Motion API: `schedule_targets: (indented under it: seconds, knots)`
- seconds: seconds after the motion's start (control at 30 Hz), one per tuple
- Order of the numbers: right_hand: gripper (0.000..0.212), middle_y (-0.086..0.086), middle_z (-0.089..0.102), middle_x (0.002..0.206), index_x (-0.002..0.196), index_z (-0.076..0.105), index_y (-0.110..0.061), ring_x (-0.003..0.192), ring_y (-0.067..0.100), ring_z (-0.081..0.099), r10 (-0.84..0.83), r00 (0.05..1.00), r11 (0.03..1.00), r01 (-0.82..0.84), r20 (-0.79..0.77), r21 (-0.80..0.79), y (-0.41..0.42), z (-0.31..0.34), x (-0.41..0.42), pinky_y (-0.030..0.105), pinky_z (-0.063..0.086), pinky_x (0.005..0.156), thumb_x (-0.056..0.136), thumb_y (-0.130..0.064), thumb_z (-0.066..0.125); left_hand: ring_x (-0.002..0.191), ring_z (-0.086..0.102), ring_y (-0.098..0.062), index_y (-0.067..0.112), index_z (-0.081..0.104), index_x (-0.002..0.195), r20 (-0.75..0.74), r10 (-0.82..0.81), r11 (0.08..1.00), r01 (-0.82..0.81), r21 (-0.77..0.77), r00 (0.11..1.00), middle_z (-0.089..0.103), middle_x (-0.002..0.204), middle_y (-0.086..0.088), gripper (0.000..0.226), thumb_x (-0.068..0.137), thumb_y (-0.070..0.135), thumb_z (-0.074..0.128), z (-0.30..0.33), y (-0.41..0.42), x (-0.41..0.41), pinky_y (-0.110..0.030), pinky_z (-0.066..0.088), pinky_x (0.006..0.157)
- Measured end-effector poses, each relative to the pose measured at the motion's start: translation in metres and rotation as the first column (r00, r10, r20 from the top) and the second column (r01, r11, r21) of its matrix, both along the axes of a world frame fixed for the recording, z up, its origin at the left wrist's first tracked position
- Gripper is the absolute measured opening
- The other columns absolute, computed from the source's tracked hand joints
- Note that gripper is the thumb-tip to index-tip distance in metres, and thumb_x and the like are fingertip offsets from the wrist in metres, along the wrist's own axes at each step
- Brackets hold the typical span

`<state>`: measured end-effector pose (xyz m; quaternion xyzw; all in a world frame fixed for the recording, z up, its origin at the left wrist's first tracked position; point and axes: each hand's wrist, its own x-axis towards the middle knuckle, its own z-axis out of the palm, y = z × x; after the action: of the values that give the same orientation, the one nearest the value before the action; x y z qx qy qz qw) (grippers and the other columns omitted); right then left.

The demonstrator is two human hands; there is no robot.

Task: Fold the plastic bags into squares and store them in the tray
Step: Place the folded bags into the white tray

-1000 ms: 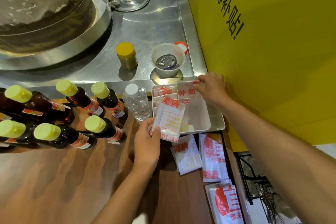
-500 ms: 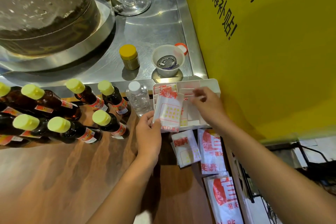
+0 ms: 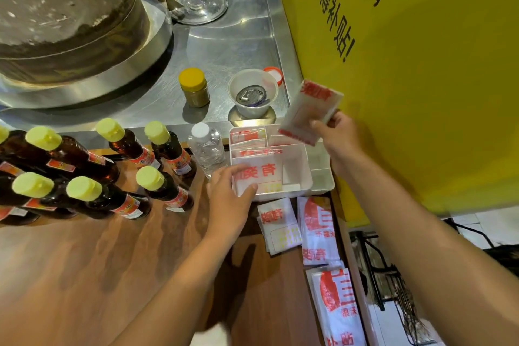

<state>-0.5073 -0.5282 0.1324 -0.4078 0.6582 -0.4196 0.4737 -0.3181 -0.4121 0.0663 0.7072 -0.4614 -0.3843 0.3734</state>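
Several folded bags are stored in the tray (image 3: 306, 188); one folded bag (image 3: 306, 112) is pinched by the right hand (image 3: 337, 135), another (image 3: 259, 177) is pressed down by the left hand (image 3: 230, 191), fingers straight — four bags (image 3: 317, 230) are left unstored nearby.

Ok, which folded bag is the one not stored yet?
Find the white compartment tray beside the yellow wall. Above its far right corner, the right hand pinches a folded white plastic bag with red print, the only one held in the air.
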Motion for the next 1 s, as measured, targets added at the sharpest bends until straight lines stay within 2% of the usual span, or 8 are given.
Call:
schedule_targets:
  seconds: [0.07, 0.17, 0.4, 0.57, 0.7, 0.8, 0.9, 1.0]
  knots:
    - [0.016, -0.012, 0.065, 0.092, 0.104, 0.062, -0.018, 0.083, -0.002, 0.060, 0.002, 1.000, 1.000, -0.002, -0.007, -0.013, -0.017, -0.003, 0.000, 0.010, 0.045, 0.061, 0.096, -0.004, 0.062, 0.129, 0.042, -0.020, 0.034, 0.058, 0.129, 0.087, -0.003, 0.999, -0.001, 0.050, 0.996, 0.042, 0.133, 0.004, 0.047, 0.087, 0.021, 0.076, -0.007, 0.002, 0.005, -0.044, 0.041, 0.111]
    - [0.020, -0.013, 0.066, 0.094, 0.108, 0.062, -0.018, 0.086, -0.003, 0.060, 0.091, 0.995, 0.996, -0.091, -0.043, -0.001, -0.029, -0.014, 0.004, 0.010, 0.045, 0.063, 0.096, -0.002, 0.062, 0.131, 0.044, -0.022, 0.030, 0.051, 0.136, 0.050, 0.000, 0.994, -0.006, 0.109, 0.999, 0.035, 0.137, 0.003, 0.052, 0.090, 0.021, 0.074, -0.015, 0.005, 0.011, -0.043, 0.042, 0.111]
    - [0.039, -0.002, 0.068, 0.101, 0.112, 0.066, -0.011, 0.091, 0.005, 0.063, 0.177, 0.965, 0.980, -0.192, -0.194, -0.060, -0.050, -0.037, 0.012, 0.010, 0.053, 0.073, 0.087, 0.017, 0.055, 0.120, 0.048, -0.015, 0.032, 0.049, 0.133, 0.019, -0.041, 0.993, 0.038, 0.110, 0.999, 0.047, 0.124, 0.012, 0.047, 0.093, 0.023, 0.072, -0.021, 0.006, 0.017, -0.029, 0.046, 0.098]
    - [0.035, 0.000, 0.070, 0.107, 0.116, 0.066, -0.011, 0.097, 0.010, 0.065, 0.247, 0.947, 0.964, -0.262, -0.207, -0.049, -0.054, -0.048, 0.011, 0.016, 0.054, 0.078, 0.089, 0.011, 0.059, 0.104, 0.049, -0.009, 0.038, 0.048, 0.124, -0.027, -0.031, 0.998, 0.033, 0.058, 0.999, 0.053, 0.116, 0.019, 0.047, 0.091, 0.018, 0.074, -0.030, 0.006, 0.019, -0.022, 0.047, 0.086]
    - [0.029, -0.007, 0.068, 0.099, 0.111, 0.064, -0.015, 0.089, -0.002, 0.063, 0.194, 0.968, 0.975, -0.208, -0.157, -0.077, -0.047, -0.051, 0.004, 0.012, 0.054, 0.074, 0.093, 0.007, 0.059, 0.101, 0.048, -0.008, 0.036, 0.049, 0.125, -0.082, -0.021, 0.999, 0.025, 0.044, 0.996, 0.053, 0.114, 0.019, 0.048, 0.090, 0.015, 0.074, -0.035, 0.006, 0.019, -0.012, 0.041, 0.077]
    - [0.028, -0.007, 0.069, 0.100, 0.110, 0.064, -0.018, 0.092, 0.002, 0.064, 0.204, 0.966, 0.974, -0.217, -0.157, -0.067, -0.040, -0.058, -0.002, 0.017, 0.054, 0.077, 0.094, 0.004, 0.060, 0.103, 0.049, -0.011, 0.035, 0.050, 0.127, -0.096, -0.009, 0.999, 0.014, 0.047, 0.995, 0.056, 0.118, 0.011, 0.048, 0.090, 0.015, 0.073, -0.038, 0.007, 0.019, -0.016, 0.041, 0.079]
    - [0.036, -0.005, 0.070, 0.099, 0.100, 0.068, -0.026, 0.097, 0.014, 0.065, 0.320, 0.897, 0.942, -0.336, -0.304, 0.000, -0.034, -0.069, -0.005, 0.032, 0.055, 0.085, 0.090, 0.007, 0.060, 0.111, 0.052, -0.016, 0.036, 0.050, 0.128, -0.095, -0.007, 0.999, 0.010, 0.034, 0.995, 0.057, 0.124, 0.008, 0.048, 0.091, 0.017, 0.073, -0.040, 0.007, 0.018, -0.027, 0.048, 0.089]
    - [0.023, -0.005, 0.069, 0.101, 0.087, 0.068, -0.050, 0.104, 0.025, 0.062, 0.362, 0.802, 0.923, -0.381, -0.475, 0.059, -0.033, -0.074, -0.002, 0.051, 0.053, 0.090, 0.090, -0.028, 0.061, 0.119, 0.051, -0.018, 0.043, 0.048, 0.128, -0.030, -0.018, 0.999, 0.019, 0.033, 0.999, 0.057, 0.128, 0.011, 0.049, 0.091, 0.022, 0.073, -0.043, 0.008, 0.019, -0.044, 0.047, 0.100]
